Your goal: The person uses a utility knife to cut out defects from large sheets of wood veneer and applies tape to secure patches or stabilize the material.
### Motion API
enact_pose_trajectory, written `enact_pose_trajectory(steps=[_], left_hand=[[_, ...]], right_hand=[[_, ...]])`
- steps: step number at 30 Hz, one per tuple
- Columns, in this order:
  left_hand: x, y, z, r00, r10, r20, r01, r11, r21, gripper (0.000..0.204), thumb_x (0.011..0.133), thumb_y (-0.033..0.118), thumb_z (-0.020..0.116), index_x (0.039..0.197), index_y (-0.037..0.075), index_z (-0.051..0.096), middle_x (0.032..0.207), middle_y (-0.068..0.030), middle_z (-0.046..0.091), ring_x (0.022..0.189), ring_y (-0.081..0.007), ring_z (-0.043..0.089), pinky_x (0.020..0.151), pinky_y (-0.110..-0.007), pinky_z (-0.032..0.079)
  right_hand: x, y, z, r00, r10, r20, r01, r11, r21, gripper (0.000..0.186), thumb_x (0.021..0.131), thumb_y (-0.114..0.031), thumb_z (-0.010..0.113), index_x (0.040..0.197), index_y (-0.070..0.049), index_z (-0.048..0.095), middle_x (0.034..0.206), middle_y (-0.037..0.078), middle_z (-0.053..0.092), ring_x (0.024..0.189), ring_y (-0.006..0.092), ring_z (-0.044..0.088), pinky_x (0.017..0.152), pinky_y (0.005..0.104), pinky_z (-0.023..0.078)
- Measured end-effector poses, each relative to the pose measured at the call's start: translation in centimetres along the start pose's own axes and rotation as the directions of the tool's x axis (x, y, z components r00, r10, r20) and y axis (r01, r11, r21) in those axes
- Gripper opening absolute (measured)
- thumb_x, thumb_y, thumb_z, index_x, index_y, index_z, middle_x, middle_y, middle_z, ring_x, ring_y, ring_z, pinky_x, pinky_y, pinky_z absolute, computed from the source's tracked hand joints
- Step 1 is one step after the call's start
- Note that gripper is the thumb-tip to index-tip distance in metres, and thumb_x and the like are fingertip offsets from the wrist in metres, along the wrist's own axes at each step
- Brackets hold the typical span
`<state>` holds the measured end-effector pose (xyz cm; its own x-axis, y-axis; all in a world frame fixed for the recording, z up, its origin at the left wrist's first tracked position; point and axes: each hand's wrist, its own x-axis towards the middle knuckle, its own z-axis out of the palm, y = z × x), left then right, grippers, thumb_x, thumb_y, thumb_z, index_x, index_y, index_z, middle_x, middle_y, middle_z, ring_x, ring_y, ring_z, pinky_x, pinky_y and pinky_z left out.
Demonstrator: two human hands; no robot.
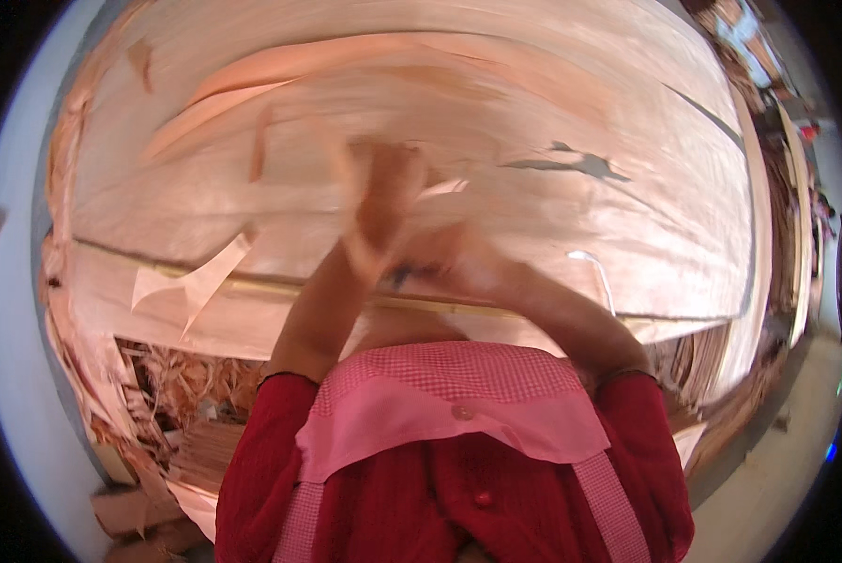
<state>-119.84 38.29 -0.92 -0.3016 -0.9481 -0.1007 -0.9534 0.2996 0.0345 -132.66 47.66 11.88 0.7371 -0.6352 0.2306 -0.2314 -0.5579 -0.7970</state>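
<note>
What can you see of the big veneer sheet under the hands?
The veneer sheet is thin, pale pinkish wood that fills most of the view, lying flat on a stack of like sheets. A dark ragged hole shows right of centre, with splits and loose strips near its left part. Both blurred hands, left hand and right hand, are over its middle; contact is unclear.

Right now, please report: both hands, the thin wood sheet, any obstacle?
Left hand raised, blurred, grip unclear. Right hand low beside it, blurred. Wide pale thin wood veneer sheet flat beneath, with a torn hole. Loose pale veneer scrap lies left.
</note>
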Motion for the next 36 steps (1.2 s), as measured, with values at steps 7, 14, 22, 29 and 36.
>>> enact_pose_trajectory(steps=[7, 14, 22, 29, 36], left_hand=[[-2.7, -2.0, -0.4, 0.971, 0.046, -0.236, -0.101, 0.968, -0.23, 0.013, 0.08, 0.015, 0.054, 0.089, 0.009, 0.06, 0.097, -0.0118, 0.058, 0.094, -0.0304, 0.052, 0.086, -0.049, 0.036], [-1.2, -1.6, 2.9, 0.899, 0.025, -0.436, -0.219, 0.89, -0.4, 0.024, 0.082, 0.022, 0.056, 0.102, 0.009, 0.059, 0.111, -0.007, 0.054, 0.101, -0.0281, 0.051, 0.088, -0.039, 0.041], [-3.0, -0.3, -1.0, 0.879, 0.242, -0.412, -0.328, 0.932, -0.153, 0.025, 0.084, 0.021, 0.054, 0.105, 0.01, 0.06, 0.12, -0.0048, 0.051, 0.109, -0.024, 0.048, 0.089, -0.039, 0.04], [-1.1, -0.6, 2.6, 0.909, 0.158, -0.386, -0.335, 0.828, -0.45, 0.032, 0.076, 0.017, 0.061, 0.106, 0.007, 0.058, 0.122, -0.0056, 0.049, 0.109, -0.0245, 0.047, 0.091, -0.038, 0.038], [-0.5, -0.2, -0.2, 0.928, 0.29, -0.233, -0.354, 0.882, -0.31, 0.044, 0.077, 0.017, 0.058, 0.12, 0.012, 0.05, 0.13, -0.0033, 0.044, 0.114, -0.0266, 0.043, 0.093, -0.045, 0.036]], right_hand=[[-12.8, 6.7, -5.6, 0.498, 0.772, -0.396, -0.864, 0.483, -0.144, 0.023, 0.081, -0.026, 0.06, 0.087, -0.004, 0.064, 0.082, 0.014, 0.063, 0.075, 0.0258, 0.06, 0.066, 0.0346, 0.047], [-22.0, 11.8, -9.0, 0.317, 0.861, -0.397, -0.855, 0.078, -0.512, 0.038, 0.071, -0.042, 0.065, 0.08, -0.005, 0.061, 0.077, 0.017, 0.062, 0.075, 0.0323, 0.06, 0.067, 0.0416, 0.046], [-21.8, 11.0, -12.8, 0.425, 0.9, 0.098, -0.888, 0.435, -0.151, 0.02, 0.079, -0.017, 0.055, 0.083, 0.002, 0.059, 0.076, 0.012, 0.064, 0.071, 0.0229, 0.061, 0.067, 0.0355, 0.045], [-2.2, 11.6, -1.4, 0.491, 0.866, -0.092, -0.523, 0.378, 0.764, 0.016, 0.084, -0.018, 0.058, 0.084, -0.001, 0.056, 0.066, 0.006, 0.057, 0.048, 0.012, 0.051, 0.046, 0.0271, 0.045], [1.1, 14.4, 0.7, 0.277, 0.958, -0.072, -0.554, 0.22, 0.803, 0.016, 0.085, -0.018, 0.057, 0.082, -0.002, 0.058, 0.067, 0.008, 0.058, 0.043, 0.0166, 0.052, 0.04, 0.0292, 0.046]])
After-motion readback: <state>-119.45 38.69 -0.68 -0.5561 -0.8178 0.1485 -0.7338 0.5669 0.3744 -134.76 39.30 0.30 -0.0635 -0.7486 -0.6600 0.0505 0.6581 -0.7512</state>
